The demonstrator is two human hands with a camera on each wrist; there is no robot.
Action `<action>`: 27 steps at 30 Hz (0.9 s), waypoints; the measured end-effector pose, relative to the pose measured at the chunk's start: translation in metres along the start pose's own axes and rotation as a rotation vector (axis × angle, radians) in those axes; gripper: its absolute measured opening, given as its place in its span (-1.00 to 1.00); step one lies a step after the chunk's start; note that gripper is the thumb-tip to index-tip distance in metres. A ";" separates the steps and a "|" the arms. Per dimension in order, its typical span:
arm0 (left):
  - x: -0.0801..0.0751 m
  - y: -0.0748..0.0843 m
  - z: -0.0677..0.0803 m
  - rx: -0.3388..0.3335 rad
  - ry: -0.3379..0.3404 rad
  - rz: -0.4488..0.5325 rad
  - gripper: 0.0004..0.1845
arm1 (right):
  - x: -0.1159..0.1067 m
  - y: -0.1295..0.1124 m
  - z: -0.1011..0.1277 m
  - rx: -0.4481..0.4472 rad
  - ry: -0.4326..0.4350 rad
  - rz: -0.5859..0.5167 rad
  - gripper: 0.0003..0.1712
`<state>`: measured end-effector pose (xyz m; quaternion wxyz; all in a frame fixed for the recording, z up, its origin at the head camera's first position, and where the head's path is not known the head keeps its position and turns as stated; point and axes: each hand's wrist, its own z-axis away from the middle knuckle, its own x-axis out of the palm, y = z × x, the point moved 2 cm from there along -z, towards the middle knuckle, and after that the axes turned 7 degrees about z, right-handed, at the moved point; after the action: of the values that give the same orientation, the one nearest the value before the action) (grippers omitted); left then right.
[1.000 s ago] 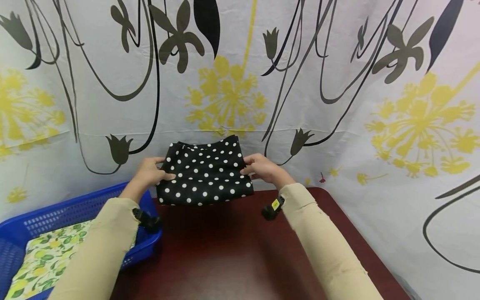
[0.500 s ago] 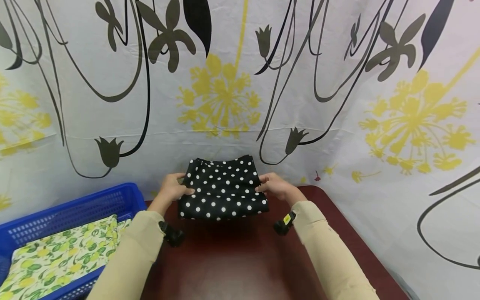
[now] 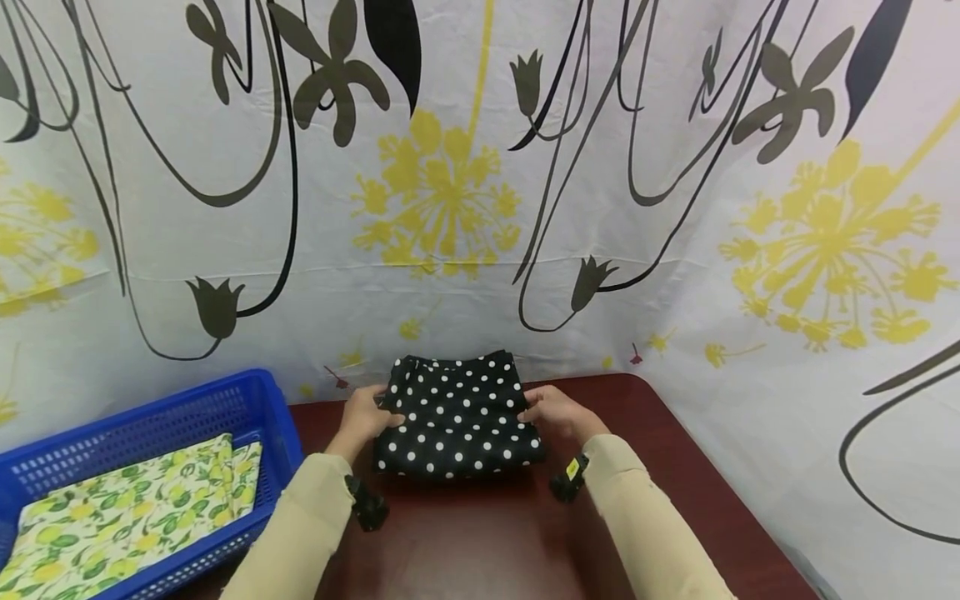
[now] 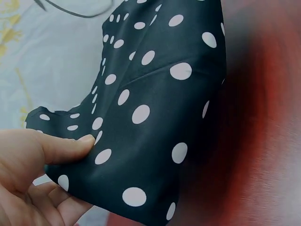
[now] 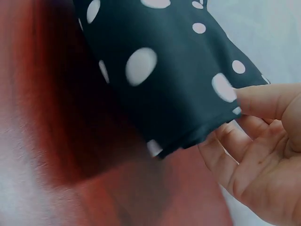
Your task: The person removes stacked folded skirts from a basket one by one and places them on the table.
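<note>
Both hands hold a folded black cloth with white polka dots [image 3: 457, 417] by its two sides, low over the far part of the table. My left hand [image 3: 366, 419] pinches its left edge, thumb on top and fingers beneath, as the left wrist view shows with the thumb [image 4: 70, 148] on the fabric. At the opposite edge my right hand [image 3: 558, 414] pinches the folded layers between thumb and fingers; in the right wrist view the layered edge [image 5: 197, 136] shows beside the fingers. The cloth's underside is hidden.
On the left stands a blue plastic basket [image 3: 262, 400] with perforated walls, holding a folded lemon-print cloth [image 3: 135, 517]. The dark red table [image 3: 480, 542] meets a patterned wall covering [image 3: 450, 317] at the back, with another side of it on the right.
Both hands have lowered the polka-dot cloth toward the table and shifted it somewhat to the right. The basket's lemon-print cloth shows more fully now that the left arm has moved off it.
</note>
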<state>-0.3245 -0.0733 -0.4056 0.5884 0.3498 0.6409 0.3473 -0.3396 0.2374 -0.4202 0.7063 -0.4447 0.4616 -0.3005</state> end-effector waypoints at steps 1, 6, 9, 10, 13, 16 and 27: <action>0.002 -0.004 0.002 -0.001 0.003 -0.001 -0.41 | 0.002 0.004 -0.001 0.017 0.006 -0.001 -0.68; 0.012 -0.025 0.011 -0.043 -0.008 0.036 -0.38 | 0.014 0.022 -0.004 0.067 0.045 -0.041 -0.61; 0.017 -0.036 0.015 -0.068 -0.019 0.073 -0.32 | 0.019 0.032 -0.004 0.090 0.082 -0.078 -0.62; 0.019 -0.039 0.016 -0.070 -0.016 0.082 -0.31 | 0.020 0.035 -0.003 0.095 0.090 -0.090 -0.63; 0.026 -0.048 0.019 -0.059 -0.001 0.103 -0.29 | 0.023 0.043 -0.001 0.122 0.132 -0.123 -0.63; 0.032 -0.053 0.020 -0.048 0.026 0.113 -0.30 | 0.025 0.049 0.000 0.150 0.185 -0.125 -0.61; 0.030 -0.054 0.026 -0.020 0.052 0.056 -0.29 | 0.024 0.042 0.000 0.229 0.272 -0.049 -0.59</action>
<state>-0.3026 -0.0746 -0.4684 0.5650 0.3525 0.6426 0.3789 -0.3298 0.2351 -0.4674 0.6760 -0.3275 0.5047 -0.4255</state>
